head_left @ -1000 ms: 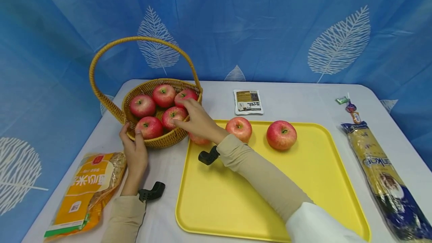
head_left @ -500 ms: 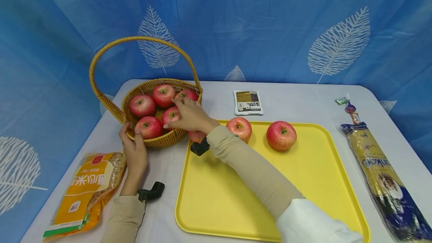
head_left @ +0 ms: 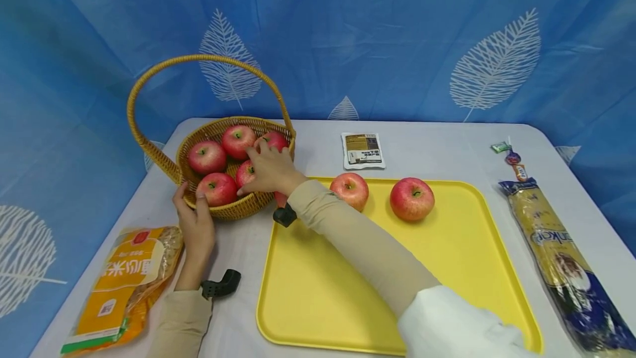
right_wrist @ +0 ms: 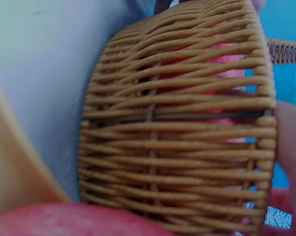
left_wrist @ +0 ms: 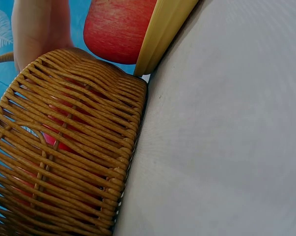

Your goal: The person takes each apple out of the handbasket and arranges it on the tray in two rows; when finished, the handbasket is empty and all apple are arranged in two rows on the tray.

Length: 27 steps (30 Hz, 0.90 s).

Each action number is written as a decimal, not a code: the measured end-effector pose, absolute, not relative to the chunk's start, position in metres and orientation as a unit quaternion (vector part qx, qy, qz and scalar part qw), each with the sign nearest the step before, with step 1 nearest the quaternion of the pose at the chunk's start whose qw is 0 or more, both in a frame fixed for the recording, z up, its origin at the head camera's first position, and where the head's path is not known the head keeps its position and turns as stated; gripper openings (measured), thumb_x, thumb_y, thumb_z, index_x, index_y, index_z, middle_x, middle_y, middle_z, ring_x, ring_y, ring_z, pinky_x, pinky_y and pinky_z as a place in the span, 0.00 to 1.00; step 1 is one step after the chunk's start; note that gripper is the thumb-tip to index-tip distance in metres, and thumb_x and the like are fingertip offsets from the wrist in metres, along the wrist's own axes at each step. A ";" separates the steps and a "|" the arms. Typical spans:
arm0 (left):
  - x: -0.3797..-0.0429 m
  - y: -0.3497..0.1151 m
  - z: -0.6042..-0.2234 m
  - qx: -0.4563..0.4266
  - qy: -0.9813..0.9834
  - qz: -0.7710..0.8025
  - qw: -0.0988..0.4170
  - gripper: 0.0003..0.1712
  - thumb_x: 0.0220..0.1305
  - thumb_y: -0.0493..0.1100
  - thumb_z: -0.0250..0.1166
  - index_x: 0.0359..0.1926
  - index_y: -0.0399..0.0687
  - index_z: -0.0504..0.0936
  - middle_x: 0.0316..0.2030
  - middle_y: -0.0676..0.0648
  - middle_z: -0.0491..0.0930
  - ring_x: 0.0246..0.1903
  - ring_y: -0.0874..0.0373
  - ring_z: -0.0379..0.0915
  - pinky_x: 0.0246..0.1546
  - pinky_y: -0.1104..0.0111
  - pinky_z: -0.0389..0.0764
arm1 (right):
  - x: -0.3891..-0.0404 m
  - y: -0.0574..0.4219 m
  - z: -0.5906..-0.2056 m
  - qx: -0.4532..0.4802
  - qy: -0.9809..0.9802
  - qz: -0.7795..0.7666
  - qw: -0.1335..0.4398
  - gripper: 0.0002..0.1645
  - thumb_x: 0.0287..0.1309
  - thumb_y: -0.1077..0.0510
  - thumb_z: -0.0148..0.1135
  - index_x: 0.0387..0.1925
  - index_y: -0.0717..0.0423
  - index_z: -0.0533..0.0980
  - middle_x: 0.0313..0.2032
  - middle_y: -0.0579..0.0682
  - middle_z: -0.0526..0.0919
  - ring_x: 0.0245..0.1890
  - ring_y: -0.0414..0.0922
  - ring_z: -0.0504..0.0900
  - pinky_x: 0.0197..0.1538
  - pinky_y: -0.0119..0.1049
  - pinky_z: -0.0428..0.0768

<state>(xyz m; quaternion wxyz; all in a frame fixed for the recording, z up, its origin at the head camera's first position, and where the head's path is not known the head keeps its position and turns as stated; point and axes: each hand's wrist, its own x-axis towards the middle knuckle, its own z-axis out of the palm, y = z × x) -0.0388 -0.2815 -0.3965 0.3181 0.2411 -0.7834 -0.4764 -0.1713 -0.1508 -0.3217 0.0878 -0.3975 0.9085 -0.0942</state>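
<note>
A wicker basket with a tall arched handle, seen on the far left part of a white table between the two hands. The right hand reaches in over the near right rim and grips a red apple, its thumb on the near side and its bent fingers across the top. The left hand touches the basket's near left side beside the foot of the handle, thumb and fingers spread apart; whether the fingers clasp the rim cannot be told. Four other apples lie about the gripped one, all inside the basket; their red shows through the weave in both wrist views. Just beside the basket, to the right, is a yellow tray. Along its far part sit a pale red apple and a deeper red one, apart from each other; a third, at the corner nearest the basket, is mostly hidden by the right wrist. Beyond the tray lies a flat packet. An orange bag lies at the left, near the left forearm; at the right, a long bag lies below three small sweets. A blue curtain with white leaves hangs behind.
</note>
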 end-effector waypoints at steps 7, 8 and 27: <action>-0.038 -0.281 -0.396 0.239 -0.784 -0.475 0.319 0.29 0.68 0.52 0.44 0.64 0.42 0.53 0.66 0.42 0.55 0.67 0.53 0.47 0.67 0.58 0.48 | -0.170 -0.157 -0.318 -0.383 0.916 -0.071 0.097 0.64 0.32 0.25 0.63 0.68 0.44 0.49 0.64 0.54 0.56 0.59 0.50 0.64 0.58 0.50 0.63; -0.038 -0.281 -0.396 0.238 -0.784 -0.476 0.319 0.29 0.68 0.51 0.44 0.64 0.42 0.53 0.66 0.42 0.55 0.67 0.53 0.47 0.67 0.58 0.48 | -0.170 -0.157 -0.318 -0.382 0.916 -0.072 0.100 0.64 0.31 0.26 0.64 0.68 0.44 0.49 0.64 0.54 0.56 0.59 0.51 0.64 0.58 0.50 0.63; -0.039 -0.281 -0.395 0.239 -0.783 -0.476 0.320 0.29 0.68 0.52 0.44 0.64 0.43 0.53 0.66 0.41 0.55 0.67 0.53 0.47 0.68 0.58 0.47 | -0.169 -0.166 -0.318 -0.365 0.915 -0.095 0.145 0.57 0.42 0.39 0.67 0.69 0.45 0.47 0.69 0.62 0.44 0.65 0.58 0.52 0.62 0.50 0.62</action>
